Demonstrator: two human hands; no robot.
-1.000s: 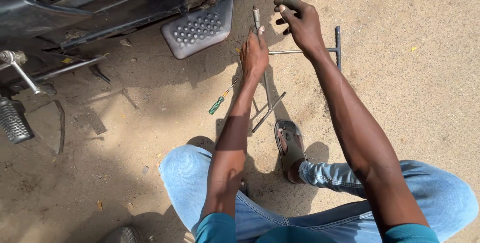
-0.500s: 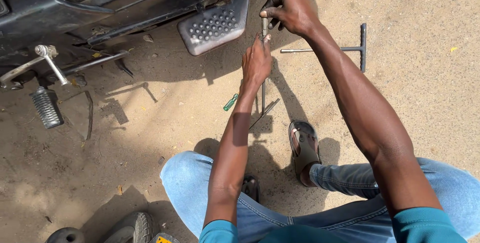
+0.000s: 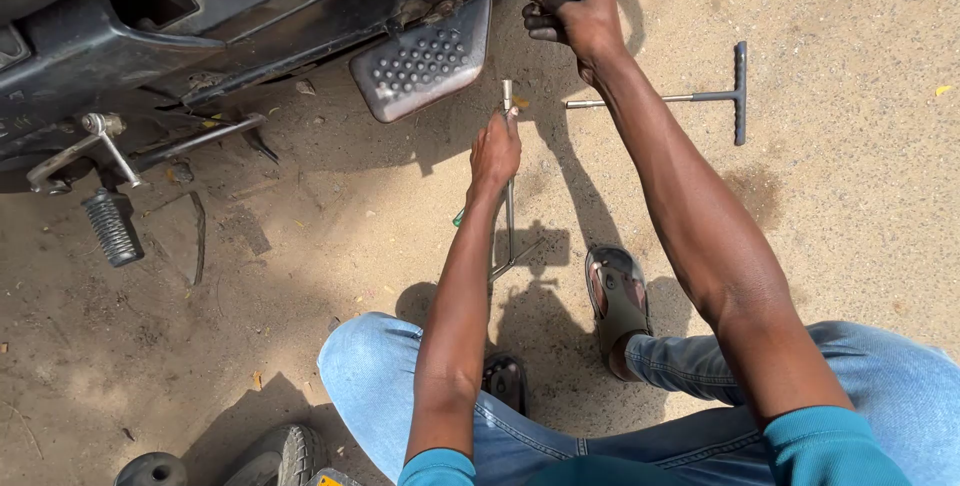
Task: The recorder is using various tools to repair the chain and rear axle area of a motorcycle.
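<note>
My left hand (image 3: 497, 151) is closed around a long thin metal wrench (image 3: 509, 221), which stands nearly upright on the sandy ground with its top end just above my fingers. My right hand (image 3: 572, 12) is curled into a fist higher up, beside the underside of a motorcycle (image 3: 250, 16). I see nothing in it. A studded metal footrest plate (image 3: 420, 61) sticks out just left of both hands. A green-handled screwdriver (image 3: 458, 217) lies partly hidden behind my left wrist.
A T-handle wrench (image 3: 700, 98) lies on the sand to the right of my right arm. A ribbed foot peg (image 3: 112, 226) and a lever hang at the left. My sandalled foot (image 3: 617, 298) rests near the tools. A small tyre (image 3: 282, 452) sits bottom left.
My left hand went from resting on the tools on the ground to gripping the upright wrench. My right hand let go of the wrench's top and now sits up and to the right.
</note>
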